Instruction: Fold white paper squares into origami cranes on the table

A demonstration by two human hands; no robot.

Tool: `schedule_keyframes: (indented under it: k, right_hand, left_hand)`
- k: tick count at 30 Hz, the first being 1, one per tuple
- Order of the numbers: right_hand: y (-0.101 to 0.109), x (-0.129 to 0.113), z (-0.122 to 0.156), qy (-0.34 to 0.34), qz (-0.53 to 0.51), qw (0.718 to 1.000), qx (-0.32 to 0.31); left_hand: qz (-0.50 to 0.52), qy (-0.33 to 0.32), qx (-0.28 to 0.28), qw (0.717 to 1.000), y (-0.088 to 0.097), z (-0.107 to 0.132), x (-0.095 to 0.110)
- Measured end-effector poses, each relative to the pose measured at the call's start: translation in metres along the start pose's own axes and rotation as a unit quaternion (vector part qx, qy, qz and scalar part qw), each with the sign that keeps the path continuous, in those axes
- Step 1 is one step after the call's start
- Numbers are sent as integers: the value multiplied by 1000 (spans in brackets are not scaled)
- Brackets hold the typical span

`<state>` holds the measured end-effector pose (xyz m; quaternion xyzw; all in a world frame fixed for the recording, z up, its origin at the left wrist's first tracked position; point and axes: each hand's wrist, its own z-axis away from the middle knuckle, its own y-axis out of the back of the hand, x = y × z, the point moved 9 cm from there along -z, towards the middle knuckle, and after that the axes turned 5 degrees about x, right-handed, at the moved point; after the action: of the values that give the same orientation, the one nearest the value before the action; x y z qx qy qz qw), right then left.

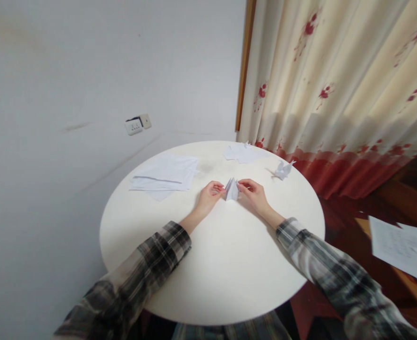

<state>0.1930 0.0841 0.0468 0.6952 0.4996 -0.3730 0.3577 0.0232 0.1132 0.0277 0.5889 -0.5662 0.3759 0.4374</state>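
Observation:
A small folded white paper (232, 190) stands upright near the middle of the round white table, its pleats fanned and pointing up. My left hand (212, 192) pinches its left edge between thumb and fingers. On the opposite side, my right hand (253, 191) grips the right edge the same way. Both wrists come out of plaid sleeves and rest close to the tabletop. To the right of my right hand sits a finished-looking folded paper figure (282, 170) with pointed tips.
White paper sheets (166, 171) lie stacked on the table's (222, 274) left side. More paper (246, 153) lies at the back, with a small folded piece on it. A wall socket (134, 126), a floral curtain (321, 94) and printed sheets (403, 245) at the right surround it.

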Motion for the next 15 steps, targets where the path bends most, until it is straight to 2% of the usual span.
schedule_keyframes:
  k: [8, 15]
  right_hand:
    - [1, -9, 3, 18, 18, 1000, 12]
    - [-8, -9, 5, 41, 42, 998, -19]
  left_hand:
    - [-6, -17, -43, 999, -7, 6, 7]
    - [-34, -25, -27, 999, -5, 7, 13]
